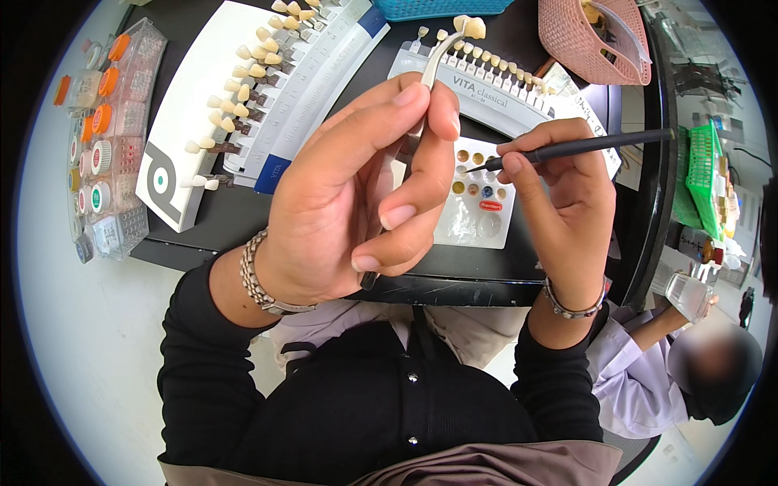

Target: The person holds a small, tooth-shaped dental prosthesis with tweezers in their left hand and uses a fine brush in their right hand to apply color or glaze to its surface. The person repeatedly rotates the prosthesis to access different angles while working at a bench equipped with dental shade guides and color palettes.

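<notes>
Metal tweezers [438, 58] are gripped in my left hand [348, 182], pointing up and away from me. A cream tooth crown [473, 29] is held at their curved tips. My right hand [571, 202] is closed in a pen grip on a thin black brush [604, 142]. The brush's fine tip is over the wells of a white palette [466, 231]; whether it touches them I cannot tell. Small wells of yellow, brown and blue colour line the palette. My left fingers cover part of the palette and the lower tweezers.
A large tooth shade guide [320, 97] stands at the left, a smaller one [478, 85] behind the palette. Pink [596, 44] and blue [438, 6] baskets are at the back. Clear boxes [121, 97] line the left side. On the right are a green basket [703, 174] and another person [636, 377].
</notes>
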Tool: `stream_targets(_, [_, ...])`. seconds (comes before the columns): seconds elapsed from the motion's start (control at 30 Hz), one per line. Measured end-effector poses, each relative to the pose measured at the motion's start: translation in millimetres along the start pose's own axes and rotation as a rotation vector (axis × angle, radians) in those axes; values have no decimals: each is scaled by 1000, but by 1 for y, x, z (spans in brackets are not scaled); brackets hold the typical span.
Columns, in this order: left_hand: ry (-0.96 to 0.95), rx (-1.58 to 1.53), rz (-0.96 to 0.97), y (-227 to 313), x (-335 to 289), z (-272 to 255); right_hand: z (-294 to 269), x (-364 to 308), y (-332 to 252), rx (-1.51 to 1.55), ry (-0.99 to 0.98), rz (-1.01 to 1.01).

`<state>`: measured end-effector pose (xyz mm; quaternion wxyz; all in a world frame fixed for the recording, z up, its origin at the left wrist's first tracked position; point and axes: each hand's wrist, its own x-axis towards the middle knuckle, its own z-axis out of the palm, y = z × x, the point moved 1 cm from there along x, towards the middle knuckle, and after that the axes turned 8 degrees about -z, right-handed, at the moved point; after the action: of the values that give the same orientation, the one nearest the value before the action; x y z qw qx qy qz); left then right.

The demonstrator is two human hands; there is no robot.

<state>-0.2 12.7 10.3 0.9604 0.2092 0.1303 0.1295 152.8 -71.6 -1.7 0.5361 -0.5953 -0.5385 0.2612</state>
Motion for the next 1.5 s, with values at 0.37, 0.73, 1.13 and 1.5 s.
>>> stream_targets(0.37, [-96,-92,-201,-6,1,4,-23,-1,-10,483,424,-377])
stream_targets(0.73, [-136,-170,-311,-13,3,2,-20,-4,-12,422,348,-464])
stream_targets(1.13, [-128,-139,-308,-13,4,3,-22,-5,-12,417,233,-475])
stream_targets(1.5, [-95,-122,-314,-11,7,-1,-23,-1,-4,416,217,-441])
